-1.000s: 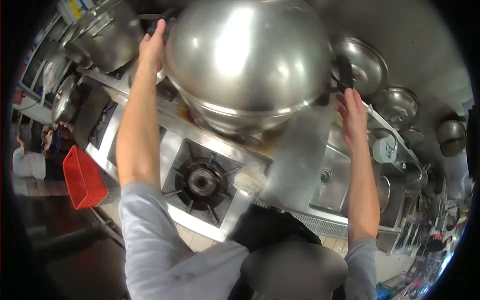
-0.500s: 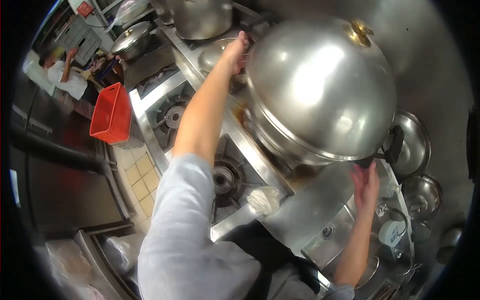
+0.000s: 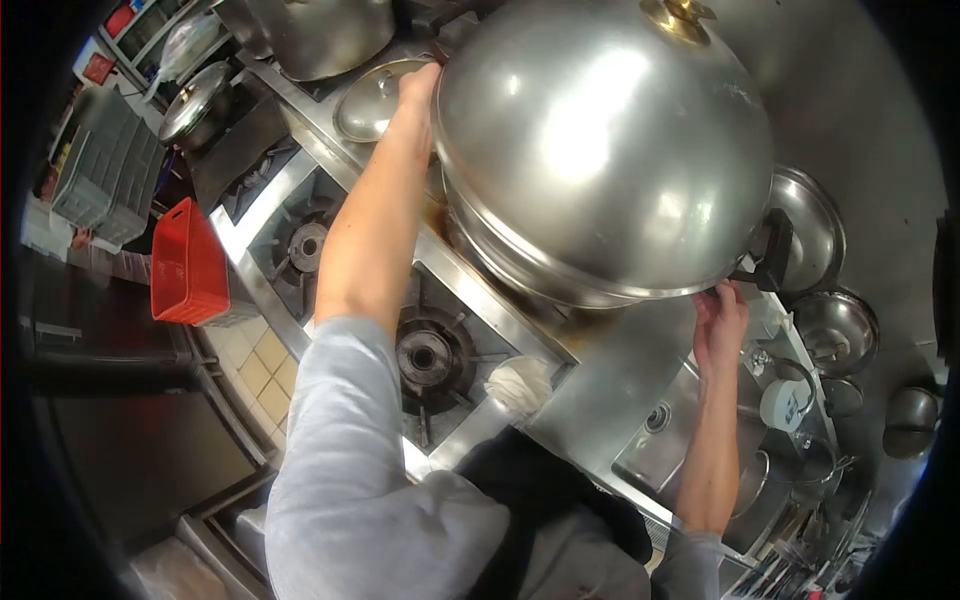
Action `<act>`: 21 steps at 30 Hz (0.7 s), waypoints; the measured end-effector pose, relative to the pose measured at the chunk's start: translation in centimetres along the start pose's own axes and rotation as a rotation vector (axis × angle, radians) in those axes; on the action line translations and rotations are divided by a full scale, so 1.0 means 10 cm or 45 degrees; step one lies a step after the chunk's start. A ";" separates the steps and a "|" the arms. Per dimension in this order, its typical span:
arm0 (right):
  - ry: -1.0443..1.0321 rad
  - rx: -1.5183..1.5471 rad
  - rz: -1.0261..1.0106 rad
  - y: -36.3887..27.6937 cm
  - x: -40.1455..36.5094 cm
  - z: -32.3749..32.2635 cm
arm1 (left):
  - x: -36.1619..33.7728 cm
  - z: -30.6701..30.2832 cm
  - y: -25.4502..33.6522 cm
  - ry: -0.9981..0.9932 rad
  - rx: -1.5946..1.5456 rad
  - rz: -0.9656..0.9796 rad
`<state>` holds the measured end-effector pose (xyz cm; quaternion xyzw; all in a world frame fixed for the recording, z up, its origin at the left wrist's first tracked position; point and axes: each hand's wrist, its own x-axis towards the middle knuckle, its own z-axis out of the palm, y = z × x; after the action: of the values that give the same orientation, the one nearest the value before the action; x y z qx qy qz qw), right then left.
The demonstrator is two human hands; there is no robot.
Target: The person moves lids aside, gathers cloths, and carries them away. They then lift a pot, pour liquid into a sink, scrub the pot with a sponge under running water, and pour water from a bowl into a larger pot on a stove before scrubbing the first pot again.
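A large steel pot [image 3: 500, 262] under a high domed lid [image 3: 610, 150] fills the upper middle of the view. On the dome's top is a brass-coloured knob [image 3: 680, 18]. My left hand [image 3: 420, 90] is closed at the far left side of the pot, with its fingertips hidden behind the rim. At the near right side, my right hand [image 3: 720, 325] has its fingers curled under the rim, beside a black handle [image 3: 772, 255]. Both arms reach around the pot, which sits over the back of the steel stove.
Gas burners [image 3: 424, 357] lie under my left arm, with a crumpled white cloth [image 3: 518, 385] at the stove edge. A sink [image 3: 640, 450] is at the right. A red crate [image 3: 188, 265] stands left; steel bowls [image 3: 835, 330] line the right wall.
The pot and lid appear larger and further up and left in view, with both hands still at their sides. The camera has shifted; the person at the left has mostly gone behind stacked grey crates.
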<state>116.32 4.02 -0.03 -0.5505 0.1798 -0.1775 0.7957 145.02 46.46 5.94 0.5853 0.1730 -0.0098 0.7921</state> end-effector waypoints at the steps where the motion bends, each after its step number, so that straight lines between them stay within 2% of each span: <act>1: -0.038 -0.013 0.025 -0.01 0.01 -0.01 | 0.01 -0.01 -0.02 0.045 0.095 0.065; 4: 0.053 -0.167 0.120 -0.12 -0.04 0.02 | 0.01 -0.09 0.07 0.160 0.344 0.238; 6: -0.030 -0.235 0.105 -0.13 -0.03 -0.03 | 0.02 -0.10 0.09 0.118 0.445 0.271; 8: 0.093 -0.387 0.113 -0.17 -0.04 0.04 | 0.30 -0.05 0.12 -0.292 -0.273 0.110; 9: 0.082 -0.376 0.087 -0.16 -0.05 0.06 | 0.52 -0.15 0.07 -0.309 -0.160 0.298; 11: 0.083 -0.296 0.026 -0.27 -0.07 0.08 | -0.05 0.06 0.19 -0.263 0.093 0.245; 13: 0.104 -0.189 -0.087 -0.46 -0.09 0.13 | 0.16 -0.06 0.15 -0.421 0.017 0.221; 15: 0.081 -0.156 -0.122 -0.67 -0.12 0.21 | 0.46 -0.18 0.15 -0.431 0.035 0.242; 17: 0.039 -0.068 -0.092 -0.84 -0.15 0.27 | 0.38 -0.11 0.22 -0.451 0.024 0.226; 19: -0.064 0.018 -0.061 -0.93 -0.15 0.30 | -0.18 0.17 0.42 -0.470 -0.017 0.178; 20: -0.112 0.050 -0.047 -0.99 -0.17 0.33 | -0.49 0.27 0.51 -0.228 0.297 0.264; 21: -0.180 0.090 -0.034 -1.01 -0.16 0.38 | -0.37 0.21 0.50 -0.210 0.366 0.291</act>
<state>115.90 4.53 10.82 -0.5355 0.1095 -0.1550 0.8229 143.21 45.39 12.13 0.7053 0.0369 0.0076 0.7079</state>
